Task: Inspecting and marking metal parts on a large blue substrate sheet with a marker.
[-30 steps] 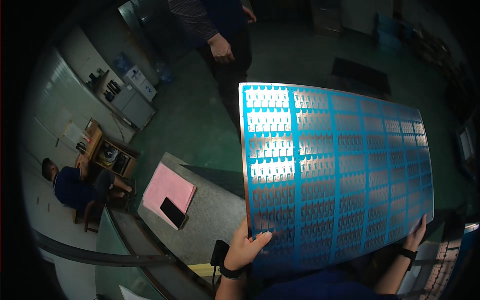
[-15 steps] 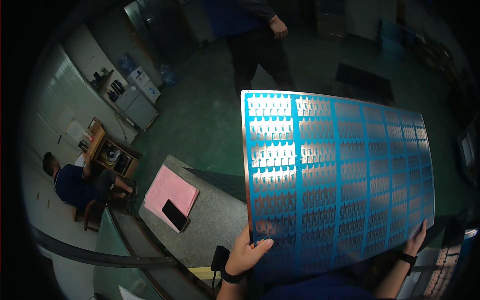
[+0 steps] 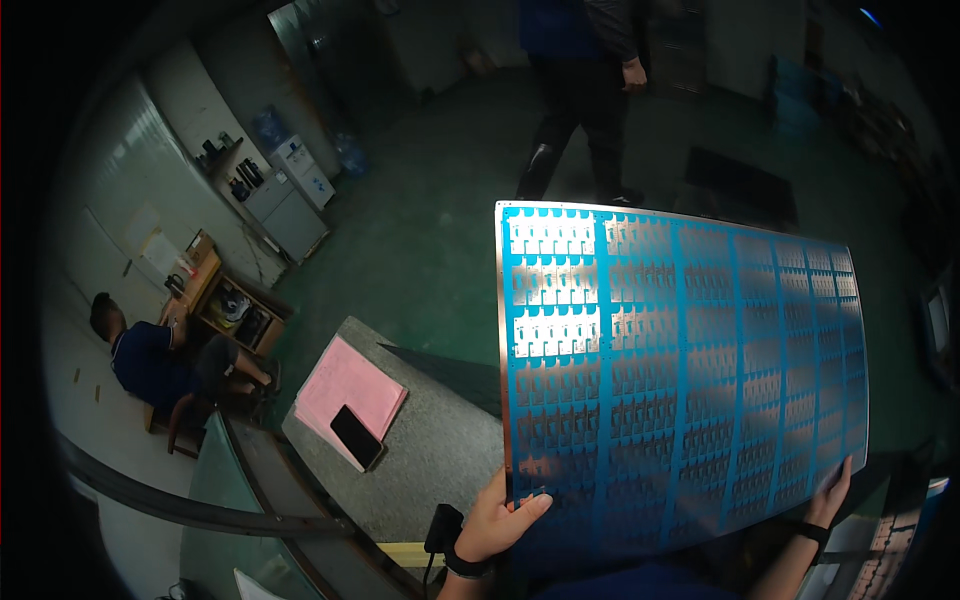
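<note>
A large, thin metal sheet point(image 3: 640, 360) with a blue and silver pattern of repeated small parts is tilted up in front of me. Light glares off its upper left part. At its lower left edge, my left hand point(image 3: 498, 520) grips it, thumb on the patterned face and fingers mostly behind. My right hand point(image 3: 830, 492) closes on the lower right edge, its fingers partly hidden by the sheet. Both wrists wear black bands. Left of the sheet, a black phone point(image 3: 357, 438) lies on pink papers point(image 3: 350, 385) on a grey speckled tabletop point(image 3: 430, 480).
A walking person point(image 3: 575, 90) is beyond the sheet. Another person point(image 3: 155, 355) sits at a wooden desk point(image 3: 205, 275) on the left. Behind are a grey cabinet point(image 3: 285, 215) and a water dispenser point(image 3: 303, 170). A metal rail point(image 3: 200, 510) crosses the lower left.
The sheet and both hands sit slightly lower in view, the sheet's left edge a little further right. The standing person has stepped to the right. Both hands keep their grip.
</note>
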